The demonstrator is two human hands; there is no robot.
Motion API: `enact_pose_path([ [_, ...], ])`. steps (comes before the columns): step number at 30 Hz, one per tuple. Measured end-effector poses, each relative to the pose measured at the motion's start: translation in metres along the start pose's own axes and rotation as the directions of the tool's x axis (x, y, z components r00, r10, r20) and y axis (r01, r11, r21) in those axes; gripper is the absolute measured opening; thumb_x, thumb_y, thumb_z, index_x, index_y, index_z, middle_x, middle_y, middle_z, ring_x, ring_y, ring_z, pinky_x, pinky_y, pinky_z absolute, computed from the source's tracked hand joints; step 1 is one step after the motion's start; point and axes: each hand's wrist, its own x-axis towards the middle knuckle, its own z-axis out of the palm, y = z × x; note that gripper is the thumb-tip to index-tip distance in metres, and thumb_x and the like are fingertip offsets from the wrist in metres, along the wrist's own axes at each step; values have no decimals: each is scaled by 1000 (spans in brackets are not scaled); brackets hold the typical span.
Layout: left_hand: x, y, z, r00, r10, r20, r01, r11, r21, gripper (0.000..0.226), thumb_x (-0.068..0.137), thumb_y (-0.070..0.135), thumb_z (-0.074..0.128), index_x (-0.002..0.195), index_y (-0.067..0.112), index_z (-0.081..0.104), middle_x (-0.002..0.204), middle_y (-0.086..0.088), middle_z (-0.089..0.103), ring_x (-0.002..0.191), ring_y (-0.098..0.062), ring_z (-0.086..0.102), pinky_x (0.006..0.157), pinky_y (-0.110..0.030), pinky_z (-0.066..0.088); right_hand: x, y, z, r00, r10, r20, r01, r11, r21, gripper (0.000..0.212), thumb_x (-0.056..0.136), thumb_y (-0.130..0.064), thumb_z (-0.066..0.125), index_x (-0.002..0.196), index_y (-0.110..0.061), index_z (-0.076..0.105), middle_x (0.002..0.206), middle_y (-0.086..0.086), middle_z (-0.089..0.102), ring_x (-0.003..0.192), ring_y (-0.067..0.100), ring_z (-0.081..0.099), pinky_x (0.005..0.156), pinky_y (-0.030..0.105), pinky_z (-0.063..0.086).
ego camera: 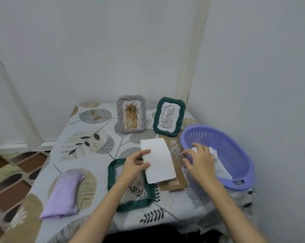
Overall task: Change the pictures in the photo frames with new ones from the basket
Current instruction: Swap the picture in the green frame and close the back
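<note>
Pinching white paper sheet (158,162) by its left edge with left hand (133,166) over emptied green frame (129,185); right hand (200,159) resting, fingers spread, on purple basket (235,149) rim. Probably handling light, floppy, crease-prone; gripping edges seeming best.

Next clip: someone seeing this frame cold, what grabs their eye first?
Probably the white sheet pinched in the left hand at the centre, over an empty dark green frame lying flat on the leaf-patterned tablecloth. Next, the purple basket at the right edge, where the right hand reaches over its rim towards the papers inside. Behind, a grey frame and a green frame stand upright with scribbled drawings.
</note>
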Motion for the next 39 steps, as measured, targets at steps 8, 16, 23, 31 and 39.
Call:
enact_pose_path([
  [8, 33, -10, 52, 986, -19, 167, -28, 960, 277, 51, 77, 2, 69, 122, 20, 54, 116, 0, 54, 95, -7, 54, 70, -6, 46, 6, 47, -33, 989, -64, 134, 7, 921, 390, 29, 87, -19, 60, 115, -24, 64, 100, 1, 68, 71, 0, 54, 68, 13, 42],
  [16, 72, -30, 109, 955, -51, 292, -216, 555, 803, 82, 74, 46, 69, 141, 28, 27, 153, 1, 24, 144, -18, 8, 116, -47, 2, 18, 74, -51, 999, -10, 51, -20, 828, 561, 26, 85, -16, 65, 109, -24, 68, 88, -5, 70, 68, -8, 55, 63, 10, 41],
  [23, 76, -40, 117, 952, -153, 267, -196, 368, 909, 80, 73, 77, 45, 141, 38, 28, 156, -10, -10, 141, -31, -19, 110, -55, -14, 14, 66, -39, 995, -57, 78, 7, 848, 530, 29, 85, -15, 64, 112, -24, 66, 92, 2, 71, 70, 2, 57, 67, 19, 46],
  [31, 48, -40, 74, 958, -126, 256, -191, 384, 903, 83, 65, 87, 30, 138, 46, 30, 157, 6, 4, 144, -24, -11, 111, -55, -12, -6, 40, -8, 973, -118, 200, 33, 923, 383, 34, 89, -24, 57, 123, -27, 58, 115, -1, 66, 95, 17, 60, 80, 26, 44],
  [39, 43, -40, 58, 942, -96, 323, -285, 284, 915, 126, 31, 99, -5, 142, 44, 20, 157, 6, 9, 144, -23, -8, 108, -60, -16, -8, 34, -10, 975, -105, 194, 34, 940, 339, 34, 89, -24, 57, 123, -28, 58, 107, 3, 68, 88, 22, 59, 74, 29, 42],
])
